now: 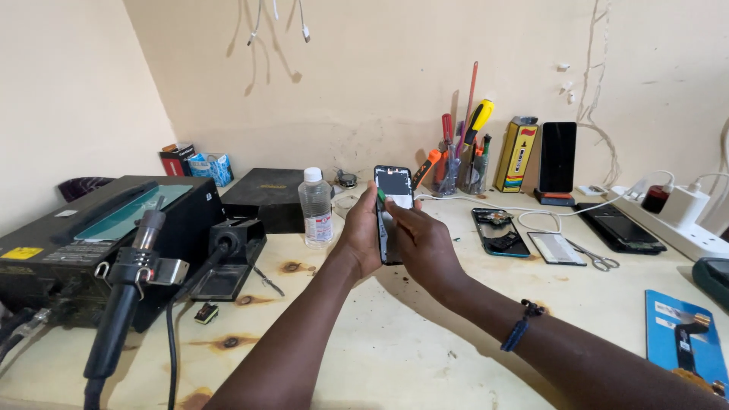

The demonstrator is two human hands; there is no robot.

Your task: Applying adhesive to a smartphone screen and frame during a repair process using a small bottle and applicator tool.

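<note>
Above the pale wooden bench (pixel 395 334), left hand (pixel 361 239) grips an opened black phone frame (pixel 393 212) upright; right hand (pixel 425 243) pinches a small green pick (pixel 381 195) at its edge. Clear plastic bottle (pixel 315 206) stands just left; bare bench lies below.

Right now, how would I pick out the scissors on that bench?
Look to the right side of the wooden bench, before the white power strip. The scissors lie flat beside a grey rectangular panel, the only bare-metal tool lying among phone parts.

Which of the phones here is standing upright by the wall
The black phone propped on a small stand beside the yellow box; the other phones lie flat or are held.
</note>
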